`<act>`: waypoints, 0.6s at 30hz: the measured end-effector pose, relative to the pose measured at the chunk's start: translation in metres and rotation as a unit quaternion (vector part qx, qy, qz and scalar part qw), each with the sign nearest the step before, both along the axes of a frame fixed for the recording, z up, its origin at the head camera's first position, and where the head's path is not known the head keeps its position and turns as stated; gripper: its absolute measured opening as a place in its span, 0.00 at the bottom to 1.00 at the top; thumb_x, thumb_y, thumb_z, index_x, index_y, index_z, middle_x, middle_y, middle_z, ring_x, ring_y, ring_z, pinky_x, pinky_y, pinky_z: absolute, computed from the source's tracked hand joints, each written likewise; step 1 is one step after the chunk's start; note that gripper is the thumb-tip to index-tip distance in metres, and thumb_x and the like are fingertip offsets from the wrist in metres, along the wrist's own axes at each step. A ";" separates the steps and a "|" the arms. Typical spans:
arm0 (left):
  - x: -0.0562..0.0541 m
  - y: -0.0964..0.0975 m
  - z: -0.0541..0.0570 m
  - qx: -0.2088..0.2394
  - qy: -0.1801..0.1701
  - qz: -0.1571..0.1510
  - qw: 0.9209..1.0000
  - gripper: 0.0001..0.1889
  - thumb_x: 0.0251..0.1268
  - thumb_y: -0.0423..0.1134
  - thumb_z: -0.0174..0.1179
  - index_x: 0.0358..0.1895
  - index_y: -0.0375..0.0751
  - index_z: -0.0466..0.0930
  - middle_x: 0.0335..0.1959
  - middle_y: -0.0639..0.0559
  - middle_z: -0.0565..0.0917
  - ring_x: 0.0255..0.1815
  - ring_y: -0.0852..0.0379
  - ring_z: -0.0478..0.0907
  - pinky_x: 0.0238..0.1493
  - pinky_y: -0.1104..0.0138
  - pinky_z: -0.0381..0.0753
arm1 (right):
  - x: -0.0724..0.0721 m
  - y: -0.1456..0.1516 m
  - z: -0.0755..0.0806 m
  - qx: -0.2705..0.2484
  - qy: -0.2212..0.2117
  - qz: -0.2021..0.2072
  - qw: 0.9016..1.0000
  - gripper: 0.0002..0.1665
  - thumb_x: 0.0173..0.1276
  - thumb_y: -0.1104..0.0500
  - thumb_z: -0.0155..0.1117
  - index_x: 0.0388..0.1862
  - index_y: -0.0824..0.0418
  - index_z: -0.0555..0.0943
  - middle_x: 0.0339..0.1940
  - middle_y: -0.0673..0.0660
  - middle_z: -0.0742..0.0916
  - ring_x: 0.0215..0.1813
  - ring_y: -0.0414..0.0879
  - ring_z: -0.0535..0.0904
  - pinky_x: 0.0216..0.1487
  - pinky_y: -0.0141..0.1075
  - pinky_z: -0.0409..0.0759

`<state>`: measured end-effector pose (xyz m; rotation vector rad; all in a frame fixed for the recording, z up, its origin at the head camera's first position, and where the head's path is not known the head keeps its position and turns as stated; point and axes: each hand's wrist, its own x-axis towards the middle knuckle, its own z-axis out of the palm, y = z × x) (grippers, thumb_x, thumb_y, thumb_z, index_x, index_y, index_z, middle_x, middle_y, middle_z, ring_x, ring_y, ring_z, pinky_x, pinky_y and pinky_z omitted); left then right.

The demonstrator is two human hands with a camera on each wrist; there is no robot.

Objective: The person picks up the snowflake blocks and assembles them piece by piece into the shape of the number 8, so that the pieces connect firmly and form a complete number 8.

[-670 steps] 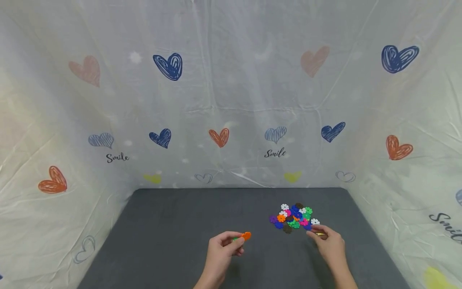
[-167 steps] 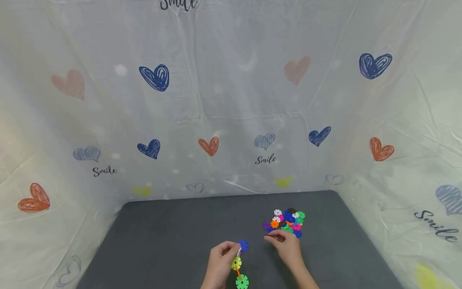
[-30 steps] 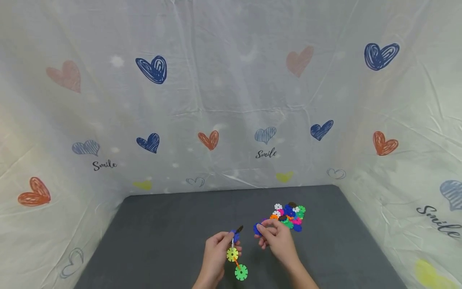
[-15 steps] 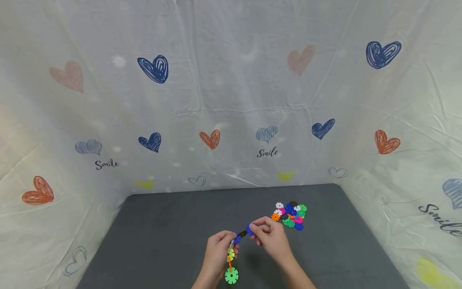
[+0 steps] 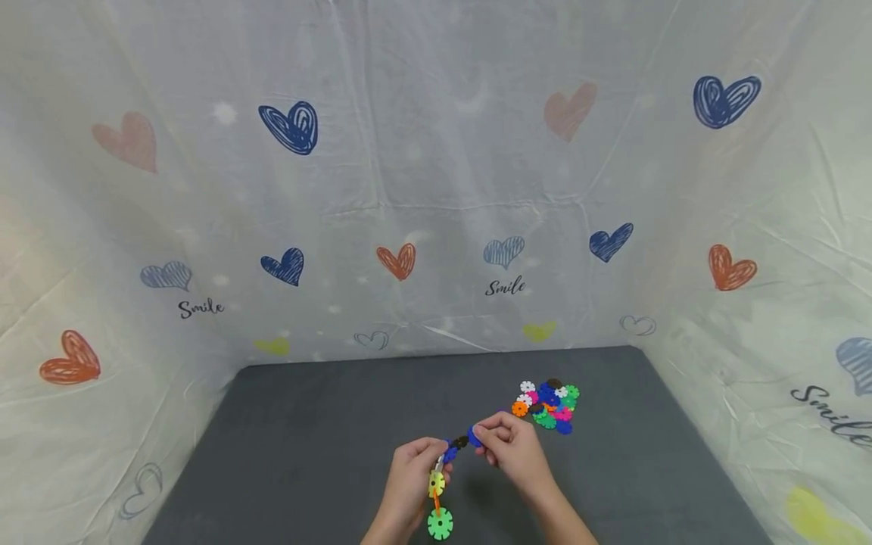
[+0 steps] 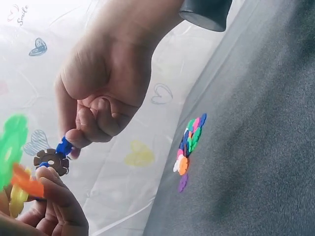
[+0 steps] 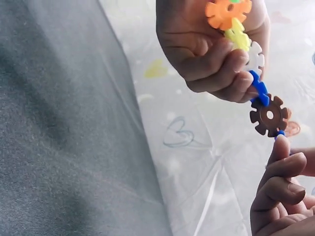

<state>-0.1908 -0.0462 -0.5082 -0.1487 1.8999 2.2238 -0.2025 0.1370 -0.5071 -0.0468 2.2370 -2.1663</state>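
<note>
My left hand (image 5: 409, 473) pinches a chain of slotted plastic interlocking discs near its upper end. From the chain hang a green disc (image 5: 440, 524), an orange disc (image 7: 226, 15) seen edge-on in the head view, and a yellow disc (image 5: 436, 483). A white disc (image 7: 256, 56) and a blue disc (image 7: 260, 88) follow, the latter at my left fingertips. Beyond them a brown disc (image 7: 258, 117) sticks out toward the right. My right hand (image 5: 514, 454) pinches another blue disc (image 5: 474, 436) against the brown one's edge; fingers partly cover that contact.
A loose pile of coloured discs (image 5: 548, 418) lies on the dark grey table (image 5: 327, 431), beyond my right hand. A whitish curtain (image 5: 436, 174) printed with hearts stands behind and at both sides of the table.
My right hand has come left, bringing its blue disc from apart to touching the brown disc. Much earlier, the left hand held only orange and green discs; the chain has since grown.
</note>
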 end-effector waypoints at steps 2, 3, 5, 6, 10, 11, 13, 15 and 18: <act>0.000 0.001 0.000 -0.006 0.006 0.001 1.000 0.12 0.72 0.37 0.57 0.34 0.30 0.82 0.20 0.54 0.79 0.18 0.62 0.76 0.23 0.71 0.79 | 0.000 0.000 0.000 0.011 0.014 -0.001 1.000 0.12 0.69 0.59 0.70 0.40 0.69 0.82 0.23 0.59 0.87 0.20 0.41 0.76 0.25 0.29 0.77; 0.000 0.002 0.001 -0.010 0.010 0.003 1.000 0.12 0.72 0.37 0.57 0.34 0.30 0.82 0.20 0.53 0.79 0.18 0.62 0.76 0.23 0.71 0.79 | 0.000 0.000 0.000 0.016 0.024 -0.003 1.000 0.12 0.69 0.59 0.70 0.39 0.68 0.83 0.23 0.60 0.87 0.20 0.42 0.77 0.26 0.30 0.78; 0.001 0.004 0.001 -0.019 0.020 0.008 1.000 0.12 0.73 0.37 0.58 0.35 0.29 0.83 0.21 0.53 0.80 0.18 0.61 0.76 0.24 0.70 0.80 | 0.002 -0.001 0.001 0.022 0.045 -0.011 0.999 0.10 0.69 0.58 0.70 0.38 0.66 0.83 0.24 0.62 0.87 0.20 0.44 0.79 0.25 0.31 0.79; 0.001 0.006 0.001 -0.022 0.025 0.010 0.999 0.12 0.73 0.36 0.58 0.35 0.28 0.83 0.21 0.53 0.80 0.19 0.61 0.77 0.25 0.70 0.80 | 0.002 -0.002 0.001 0.026 0.056 -0.016 0.998 0.10 0.69 0.58 0.70 0.37 0.66 0.83 0.24 0.63 0.87 0.20 0.46 0.80 0.25 0.31 0.80; 0.002 0.009 0.002 -0.026 0.036 0.020 0.999 0.13 0.73 0.36 0.59 0.37 0.26 0.83 0.22 0.52 0.81 0.19 0.60 0.78 0.25 0.69 0.81 | 0.004 -0.004 0.001 0.029 0.091 -0.026 0.995 0.09 0.70 0.58 0.69 0.37 0.64 0.83 0.25 0.64 0.87 0.21 0.45 0.81 0.26 0.33 0.82; 0.003 0.010 0.002 -0.026 0.035 0.022 0.999 0.13 0.73 0.36 0.59 0.37 0.26 0.84 0.22 0.52 0.81 0.19 0.60 0.78 0.24 0.69 0.81 | 0.004 -0.004 0.001 0.031 0.093 -0.025 0.995 0.09 0.70 0.58 0.69 0.38 0.64 0.84 0.25 0.62 0.87 0.21 0.45 0.82 0.26 0.34 0.82; 0.003 0.010 0.003 -0.024 0.032 0.022 0.999 0.13 0.73 0.36 0.59 0.38 0.26 0.84 0.22 0.51 0.82 0.20 0.60 0.78 0.24 0.69 0.81 | 0.003 -0.004 0.000 0.027 0.092 -0.018 0.995 0.09 0.70 0.58 0.69 0.39 0.64 0.84 0.26 0.63 0.87 0.22 0.42 0.82 0.27 0.33 0.83; 0.004 0.009 0.004 -0.023 0.029 0.015 0.999 0.13 0.73 0.37 0.58 0.38 0.27 0.83 0.23 0.50 0.83 0.20 0.60 0.80 0.26 0.68 0.83 | 0.002 -0.002 -0.002 0.019 0.082 -0.011 0.996 0.10 0.70 0.57 0.69 0.41 0.65 0.84 0.27 0.63 0.88 0.22 0.41 0.81 0.28 0.32 0.83; 0.006 0.008 0.005 -0.031 0.027 -0.005 0.999 0.14 0.74 0.39 0.57 0.38 0.29 0.84 0.26 0.48 0.85 0.23 0.58 0.83 0.32 0.65 0.85 | 0.002 0.003 -0.003 0.007 0.055 -0.002 0.998 0.12 0.71 0.57 0.68 0.45 0.65 0.86 0.27 0.64 0.88 0.22 0.40 0.78 0.26 0.30 0.79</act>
